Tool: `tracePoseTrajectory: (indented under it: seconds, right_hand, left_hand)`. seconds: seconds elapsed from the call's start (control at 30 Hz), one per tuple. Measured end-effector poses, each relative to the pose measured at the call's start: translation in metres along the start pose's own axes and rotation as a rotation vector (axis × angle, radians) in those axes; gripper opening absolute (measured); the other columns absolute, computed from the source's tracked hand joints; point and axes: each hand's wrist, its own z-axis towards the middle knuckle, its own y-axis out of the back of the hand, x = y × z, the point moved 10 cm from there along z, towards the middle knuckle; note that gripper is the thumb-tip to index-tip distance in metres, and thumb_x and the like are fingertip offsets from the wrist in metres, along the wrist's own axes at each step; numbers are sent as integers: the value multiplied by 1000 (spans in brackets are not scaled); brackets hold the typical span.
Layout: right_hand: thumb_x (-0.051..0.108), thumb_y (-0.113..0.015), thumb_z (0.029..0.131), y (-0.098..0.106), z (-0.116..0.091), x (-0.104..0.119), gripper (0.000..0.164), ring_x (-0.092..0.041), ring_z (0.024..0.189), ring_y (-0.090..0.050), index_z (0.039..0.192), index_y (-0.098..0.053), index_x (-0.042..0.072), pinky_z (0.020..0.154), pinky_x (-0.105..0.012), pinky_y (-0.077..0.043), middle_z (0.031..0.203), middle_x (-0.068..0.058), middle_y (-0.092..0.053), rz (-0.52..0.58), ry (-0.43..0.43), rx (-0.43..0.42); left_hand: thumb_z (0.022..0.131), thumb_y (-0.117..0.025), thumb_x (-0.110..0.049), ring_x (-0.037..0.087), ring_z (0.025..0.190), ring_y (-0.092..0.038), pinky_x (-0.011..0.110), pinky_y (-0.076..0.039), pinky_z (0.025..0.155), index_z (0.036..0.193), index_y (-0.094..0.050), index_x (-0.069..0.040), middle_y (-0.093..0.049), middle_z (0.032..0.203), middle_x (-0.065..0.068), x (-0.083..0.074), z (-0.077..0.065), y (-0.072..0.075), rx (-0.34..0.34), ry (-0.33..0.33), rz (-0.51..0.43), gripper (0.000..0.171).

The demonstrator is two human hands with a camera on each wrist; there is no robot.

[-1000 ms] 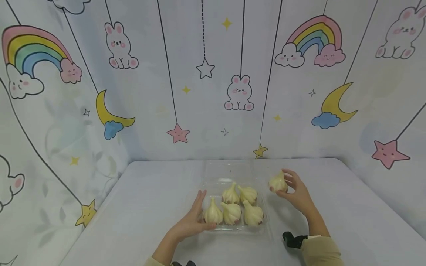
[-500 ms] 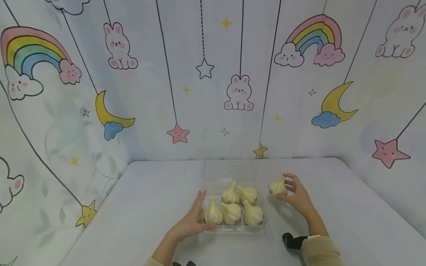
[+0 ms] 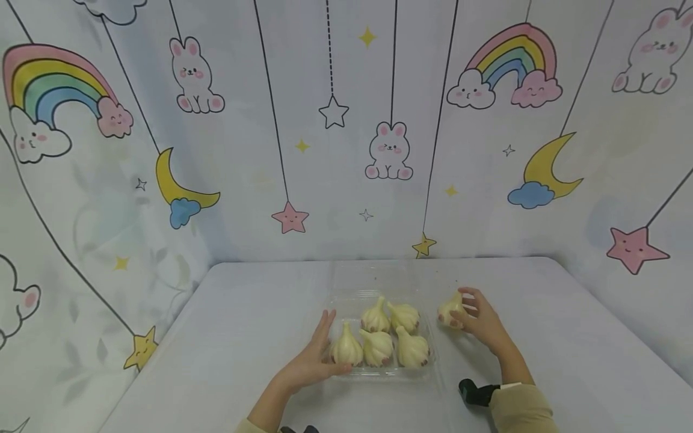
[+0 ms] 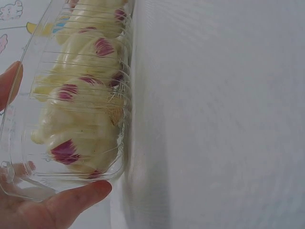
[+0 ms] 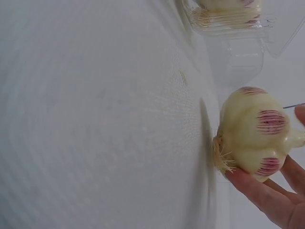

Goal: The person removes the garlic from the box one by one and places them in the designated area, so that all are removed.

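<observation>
A clear plastic container (image 3: 385, 371) holds several pale garlic bulbs (image 3: 376, 347) in two rows, its lid folded back behind it. My left hand (image 3: 307, 363) rests at the container's front left corner, fingers straight along the side and thumb along the front wall. To the right of the container, my right hand (image 3: 483, 319) holds another garlic bulb (image 3: 449, 313) between thumb and fingers. In the right wrist view that garlic bulb (image 5: 257, 133) shows purple streaks and a tuft of roots, close over the table, with its neck toward the palm.
A white cloth covers the table (image 3: 233, 325). Behind it stands a backdrop (image 3: 243, 180) printed with rabbits, stars and rainbows. A dark camera mount (image 3: 476, 393) sits at the right wrist. A small scrap (image 5: 183, 78) lies on the cloth.
My right hand has come down slightly with the garlic bulb, and the thumb has shifted across its front. The left hand and the container have stayed in place.
</observation>
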Motion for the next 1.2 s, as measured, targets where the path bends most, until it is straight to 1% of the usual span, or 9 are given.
tracePoseTrajectory:
  seconds: [0.13,0.2,0.3,0.43,0.77,0.9,1.03,1.2]
  right_hand:
    - [0,-58,85,-2,0,3,54,-57,115,-36,133,-32,-1,75,-47,-52,128,-41,-35,-14,65,16]
    - [-3,-57,84,-3,0,3,54,-57,115,-37,132,-34,-1,75,-47,-52,127,-41,-36,-24,81,18]
    - [-5,-55,83,-3,0,4,53,-58,114,-36,132,-34,-1,76,-48,-52,127,-41,-36,-29,86,20]
    - [-4,-56,83,-3,0,4,54,-57,114,-37,132,-35,0,77,-49,-51,128,-41,-36,-40,79,17]
    - [3,-61,85,2,-4,3,62,-57,115,-36,138,-29,3,75,-53,-50,133,-38,-31,-82,38,34]
    - [8,-61,86,4,-4,3,64,-57,116,-35,140,-26,3,75,-53,-50,134,-38,-30,-91,25,38]
    - [15,-61,88,7,-3,8,64,-55,117,-36,140,-26,3,79,-54,-48,134,-37,-31,-116,27,28]
    - [25,-60,89,8,-4,18,66,-52,117,-38,141,-25,2,83,-56,-45,134,-35,-34,-161,38,9]
  left_hand:
    - [79,-71,-20,58,126,-12,67,-23,95,147,8,-18,21,147,21,0,0,0,1,-3,-3,104]
    - [79,-71,-20,58,126,-11,66,-24,95,147,8,-18,21,147,21,0,0,0,2,-4,-7,104]
    - [79,-71,-20,58,126,-11,66,-25,95,147,8,-18,21,147,21,1,0,-1,4,-4,-11,104]
    - [79,-71,-20,57,127,-9,65,-25,95,147,8,-18,22,147,21,1,0,-1,8,-3,-19,104]
    - [80,-71,-20,57,127,-9,66,-24,96,147,8,-17,22,147,21,-1,0,-2,15,-6,-26,104]
    - [79,-72,-21,56,127,-10,67,-22,96,147,7,-17,20,147,21,-1,0,-1,2,-5,-8,105]
    - [78,-72,-22,56,128,-10,67,-21,96,147,7,-16,20,148,21,-2,0,0,-3,-7,6,105]
    - [78,-72,-22,56,128,-9,67,-21,96,147,7,-15,21,147,22,-1,0,0,5,-8,1,105]
